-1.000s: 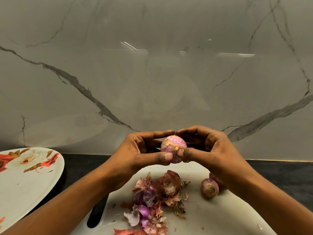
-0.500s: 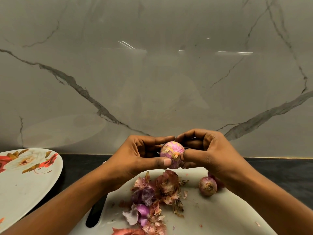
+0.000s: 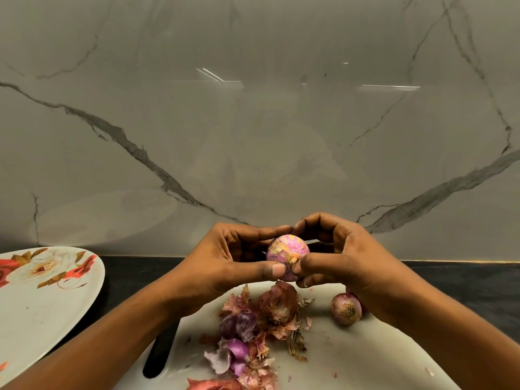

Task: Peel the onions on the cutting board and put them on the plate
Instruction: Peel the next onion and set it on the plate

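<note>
A small pink onion (image 3: 284, 250) with patches of dry skin hangs above the white cutting board (image 3: 365, 358). My left hand (image 3: 236, 263) grips it from the left, thumb under it and forefinger over its top. My right hand (image 3: 337, 257) holds it from the right, thumb pressed at its root end. An unpeeled red onion (image 3: 345, 308) lies on the board under my right wrist; another behind it is mostly hidden. The floral plate (image 3: 42, 305) sits at the left with no onions on the part I see.
A heap of purple and brown onion skins (image 3: 259, 333) covers the board's middle. The board's dark handle slot (image 3: 160, 353) is at its left edge. A black counter (image 3: 464, 285) runs under a marble wall (image 3: 253, 136) close behind.
Both hands have kept their hold on the onion and turned it slightly. My right thumb has shifted onto the root end.
</note>
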